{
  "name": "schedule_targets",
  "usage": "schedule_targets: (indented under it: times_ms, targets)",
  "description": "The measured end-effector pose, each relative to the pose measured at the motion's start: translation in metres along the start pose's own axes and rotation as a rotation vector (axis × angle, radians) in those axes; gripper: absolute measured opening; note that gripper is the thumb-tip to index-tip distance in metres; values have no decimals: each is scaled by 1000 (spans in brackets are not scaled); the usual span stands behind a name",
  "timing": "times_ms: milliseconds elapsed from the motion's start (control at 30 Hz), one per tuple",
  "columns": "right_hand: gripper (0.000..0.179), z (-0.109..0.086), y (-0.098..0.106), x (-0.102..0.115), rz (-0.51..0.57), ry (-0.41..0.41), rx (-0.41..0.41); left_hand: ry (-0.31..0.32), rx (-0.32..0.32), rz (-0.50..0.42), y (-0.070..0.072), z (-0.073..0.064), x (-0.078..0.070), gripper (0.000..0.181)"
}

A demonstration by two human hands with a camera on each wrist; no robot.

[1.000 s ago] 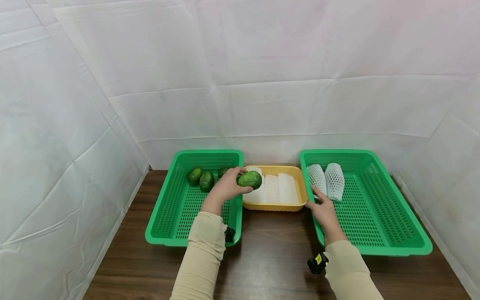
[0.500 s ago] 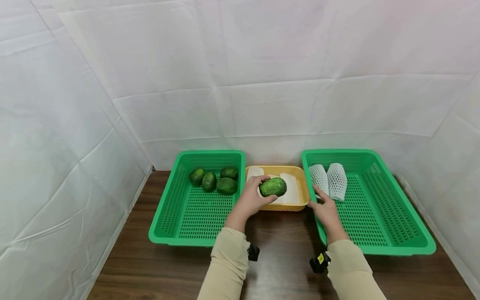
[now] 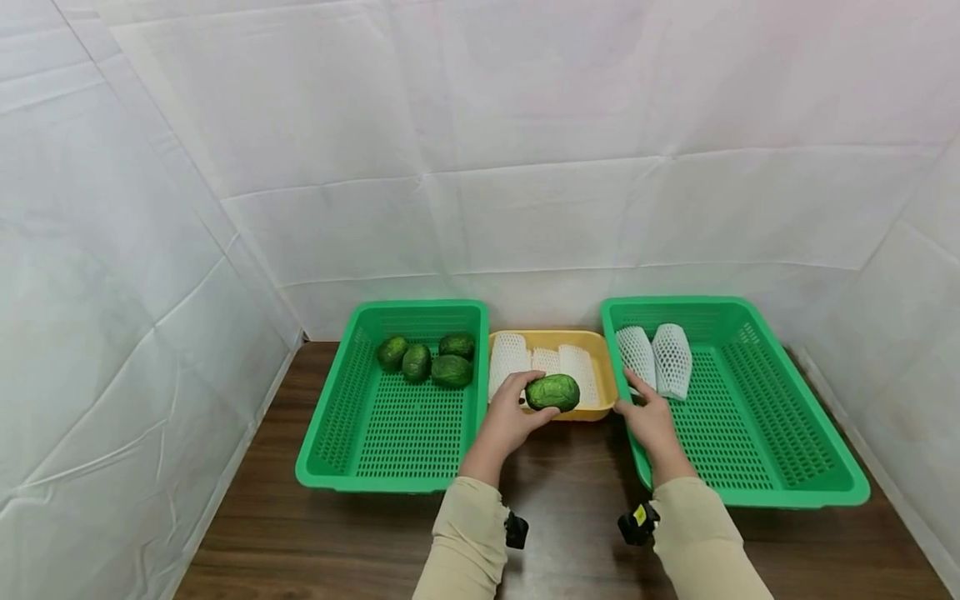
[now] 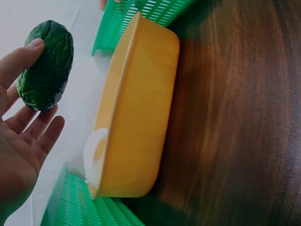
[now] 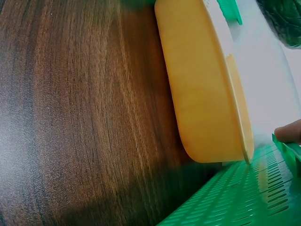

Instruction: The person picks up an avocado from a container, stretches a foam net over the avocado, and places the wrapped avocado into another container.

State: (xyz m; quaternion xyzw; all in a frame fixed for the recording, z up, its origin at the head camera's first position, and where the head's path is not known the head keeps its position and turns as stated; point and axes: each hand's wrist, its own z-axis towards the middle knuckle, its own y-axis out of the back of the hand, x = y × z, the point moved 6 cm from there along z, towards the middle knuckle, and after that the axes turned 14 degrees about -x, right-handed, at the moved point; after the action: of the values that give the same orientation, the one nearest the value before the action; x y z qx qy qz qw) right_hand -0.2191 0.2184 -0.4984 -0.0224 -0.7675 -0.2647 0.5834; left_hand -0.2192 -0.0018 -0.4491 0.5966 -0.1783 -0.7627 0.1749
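Observation:
My left hand [image 3: 510,423] grips a dark green, wrinkled avocado [image 3: 553,392] between thumb and fingers, above the front of a yellow tray [image 3: 543,413]. In the left wrist view, the thumb lies across the upper side of the avocado [image 4: 47,70]. White foam net sleeves [image 3: 577,371] lie in the tray. My right hand [image 3: 651,425] holds the left rim of the right green basket [image 3: 795,500]; in the right wrist view just a fingertip [image 5: 288,132] shows at that rim. Two white net sleeves with things inside [image 3: 672,361] lie in this basket.
Left of the tray stands another green basket [image 3: 318,417], with several avocados [image 3: 452,372] grouped toward its back. All three containers stand on a dark wooden table [image 3: 573,508]. White sheeting [image 3: 525,225] hangs behind and at both sides.
My left hand has carried the avocado rightward from the left basket's edge to over the tray, then slightly toward me. My right hand stays at the right basket's rim.

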Motion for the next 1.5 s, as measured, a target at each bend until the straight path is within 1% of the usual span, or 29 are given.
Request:
schedule_targets:
  times_ms: [67,200,300,467,667,833,1033,1267,1500]
  targets:
    - [69,0,0,0,1,3,1,18,13,10,-2,-2,3,54]
    - [69,-1,0,1,3,9,0,80,51,23,-10,-7,12,55]
    - [69,-1,-1,1,5,7,5,104,71,37,-16,-11,18,55]
    - [69,-2,0,0,2,-2,13,110,84,66,-23,-15,21,52]
    - [68,-1,0,0,1,-10,22,150,98,114,-32,-18,27,50]
    - [69,-1,0,0,2,-14,16,175,111,131,-39,-21,32,51]
    - [69,-2,0,0,-3,-16,17,190,105,118,-41,-19,36,51]
    - [68,-3,0,0,1,-10,23,185,102,119,-43,-15,39,52]
    - [68,-3,0,0,2,-15,24,226,123,150,-50,-20,47,52]
